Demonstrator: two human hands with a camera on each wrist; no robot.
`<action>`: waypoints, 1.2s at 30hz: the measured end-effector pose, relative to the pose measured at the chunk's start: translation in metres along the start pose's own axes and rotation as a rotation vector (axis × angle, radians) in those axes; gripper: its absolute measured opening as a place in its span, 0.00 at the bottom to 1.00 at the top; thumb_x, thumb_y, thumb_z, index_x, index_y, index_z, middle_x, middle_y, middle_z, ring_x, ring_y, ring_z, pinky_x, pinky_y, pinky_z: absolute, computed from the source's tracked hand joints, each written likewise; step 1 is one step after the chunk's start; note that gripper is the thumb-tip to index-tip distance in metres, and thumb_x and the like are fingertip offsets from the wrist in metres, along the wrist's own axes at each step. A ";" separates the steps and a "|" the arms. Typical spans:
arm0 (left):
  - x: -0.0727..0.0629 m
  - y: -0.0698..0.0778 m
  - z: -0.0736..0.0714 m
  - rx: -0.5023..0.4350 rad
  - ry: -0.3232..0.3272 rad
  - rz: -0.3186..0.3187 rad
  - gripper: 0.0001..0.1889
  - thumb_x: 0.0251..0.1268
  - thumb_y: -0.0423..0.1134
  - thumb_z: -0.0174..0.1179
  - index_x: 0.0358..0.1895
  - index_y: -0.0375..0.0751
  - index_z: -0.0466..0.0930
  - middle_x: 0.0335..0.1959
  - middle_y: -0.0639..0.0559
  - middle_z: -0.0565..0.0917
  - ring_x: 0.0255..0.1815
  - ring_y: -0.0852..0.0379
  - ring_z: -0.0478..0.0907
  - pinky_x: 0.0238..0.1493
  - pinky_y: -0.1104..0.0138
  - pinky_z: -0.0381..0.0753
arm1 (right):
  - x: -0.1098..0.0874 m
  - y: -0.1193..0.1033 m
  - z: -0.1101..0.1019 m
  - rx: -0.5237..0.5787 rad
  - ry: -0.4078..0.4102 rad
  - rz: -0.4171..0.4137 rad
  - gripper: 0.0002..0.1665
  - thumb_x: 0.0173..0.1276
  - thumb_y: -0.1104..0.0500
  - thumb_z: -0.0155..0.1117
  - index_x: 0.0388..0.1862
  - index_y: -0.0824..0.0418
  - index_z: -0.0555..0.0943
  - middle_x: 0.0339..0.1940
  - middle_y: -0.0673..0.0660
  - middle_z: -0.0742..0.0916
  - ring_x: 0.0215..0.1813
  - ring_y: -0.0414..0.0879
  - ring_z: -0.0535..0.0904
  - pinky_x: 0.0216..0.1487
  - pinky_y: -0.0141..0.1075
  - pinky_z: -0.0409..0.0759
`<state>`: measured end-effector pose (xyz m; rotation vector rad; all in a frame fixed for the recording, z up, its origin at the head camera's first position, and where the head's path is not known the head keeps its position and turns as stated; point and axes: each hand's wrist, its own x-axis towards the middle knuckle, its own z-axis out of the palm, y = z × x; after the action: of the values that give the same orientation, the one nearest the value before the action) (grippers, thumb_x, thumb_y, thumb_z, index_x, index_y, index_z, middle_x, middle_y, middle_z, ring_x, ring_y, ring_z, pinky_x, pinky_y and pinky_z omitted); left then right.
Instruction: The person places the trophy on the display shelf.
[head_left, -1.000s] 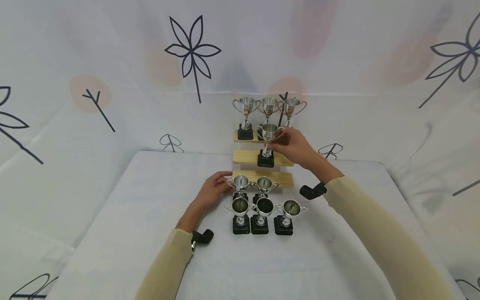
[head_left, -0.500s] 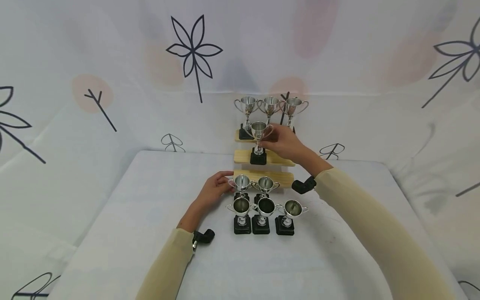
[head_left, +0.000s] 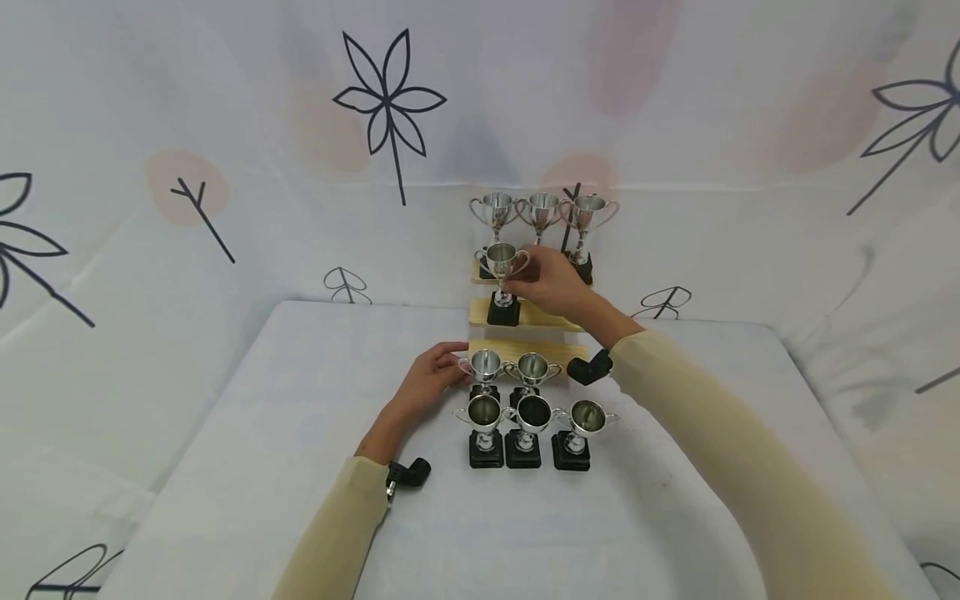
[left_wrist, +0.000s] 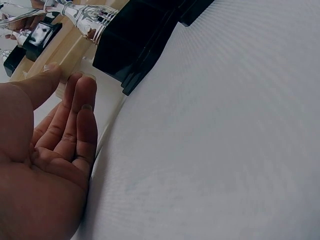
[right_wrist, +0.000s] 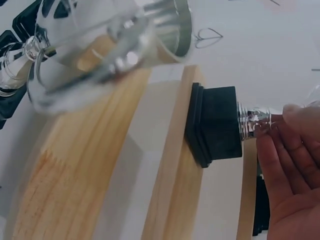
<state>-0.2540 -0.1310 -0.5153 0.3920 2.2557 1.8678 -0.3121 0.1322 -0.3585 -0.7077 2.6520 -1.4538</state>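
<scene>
My right hand [head_left: 553, 283] pinches a small silver trophy cup [head_left: 501, 260] by its stem, upright at the left end of the middle step of a three-step wooden display stand [head_left: 555, 315]. In the right wrist view, thumb and fingers close round the stem, and the trophy's black base [right_wrist: 222, 122] is right at the plank. My left hand [head_left: 427, 385] grips the left end of the stand's lowest plank; in the left wrist view the thumb [left_wrist: 44, 82] lies on the wood with fingertips at its edge. Three trophies, including one at the right [head_left: 587, 215], stand on the top step.
In front of the stand, several more trophies stand in two rows on the white-covered table [head_left: 300, 417]: two at the back, one of them at the left [head_left: 485, 367], and three in front, including a right-hand one [head_left: 572, 450]. A patterned cloth [head_left: 247, 100] hangs behind.
My right hand has moved left along the middle step with the trophy, from near its middle to its left end. My left hand has stayed at the stand's lowest plank.
</scene>
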 end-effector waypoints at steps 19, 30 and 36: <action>0.000 0.001 -0.001 0.034 0.001 0.004 0.24 0.78 0.35 0.63 0.73 0.38 0.74 0.42 0.45 0.89 0.43 0.56 0.88 0.51 0.66 0.83 | 0.007 -0.005 0.012 -0.065 0.047 -0.001 0.15 0.73 0.62 0.73 0.53 0.66 0.81 0.51 0.63 0.89 0.54 0.56 0.87 0.59 0.49 0.83; 0.002 -0.001 -0.001 0.027 -0.001 -0.001 0.24 0.78 0.34 0.63 0.73 0.38 0.74 0.42 0.45 0.89 0.43 0.56 0.88 0.52 0.66 0.83 | 0.009 -0.007 0.013 -0.060 0.050 0.009 0.14 0.74 0.61 0.72 0.53 0.66 0.82 0.51 0.63 0.89 0.55 0.57 0.87 0.61 0.50 0.82; 0.001 -0.001 -0.001 0.018 -0.005 0.005 0.24 0.79 0.34 0.62 0.73 0.37 0.73 0.43 0.44 0.89 0.43 0.56 0.88 0.52 0.66 0.83 | 0.009 -0.006 0.013 -0.049 0.046 0.013 0.15 0.74 0.61 0.72 0.54 0.66 0.81 0.52 0.64 0.89 0.56 0.58 0.87 0.62 0.51 0.82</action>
<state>-0.2553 -0.1317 -0.5159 0.4057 2.2722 1.8478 -0.3145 0.1157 -0.3589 -0.6670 2.7298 -1.4245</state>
